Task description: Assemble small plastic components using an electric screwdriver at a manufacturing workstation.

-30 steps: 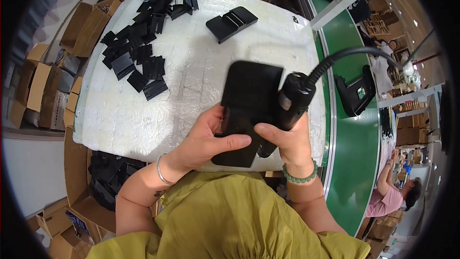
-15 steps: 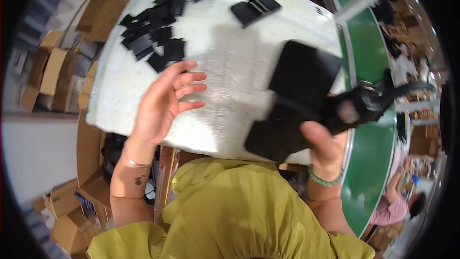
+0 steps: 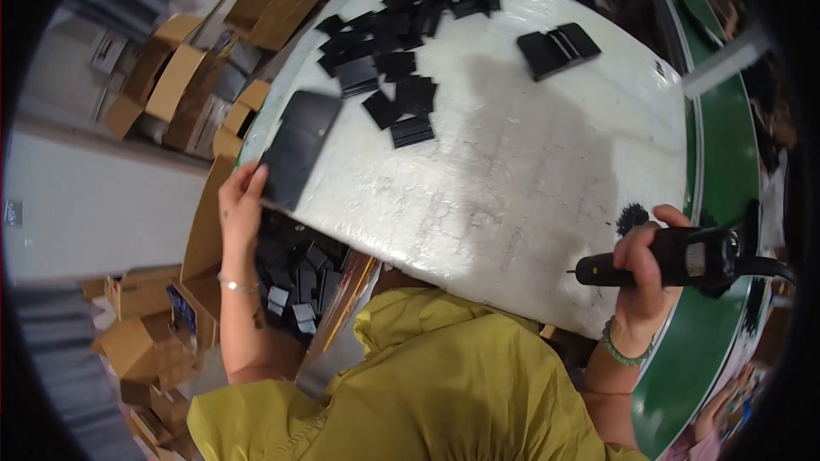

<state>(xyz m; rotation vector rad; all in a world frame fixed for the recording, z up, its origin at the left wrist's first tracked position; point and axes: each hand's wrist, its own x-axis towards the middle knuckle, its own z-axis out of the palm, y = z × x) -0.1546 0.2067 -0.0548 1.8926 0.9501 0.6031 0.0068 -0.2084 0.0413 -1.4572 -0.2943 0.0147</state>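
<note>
My left hand [image 3: 241,209] grips the lower end of a flat black rectangular panel [image 3: 299,147] at the left rim of the white table [image 3: 530,162], over a box of black parts [image 3: 295,277] beside the table. My right hand [image 3: 642,269] is closed around a black powered hand tool [image 3: 675,258] with a cable, its tip pointing left, near the table's right front edge. I wear a yellow-green top.
A heap of small black flat pieces [image 3: 393,43] lies at the far left of the table, and a black two-part piece [image 3: 557,49] lies farther right. A green conveyor [image 3: 726,145] runs along the right. Cardboard boxes [image 3: 171,85] crowd the floor on the left.
Both hands held the black panel in front of me a second ago. Now my left hand has carried it to the table's left edge, and my right hand with the tool has swung away right.
</note>
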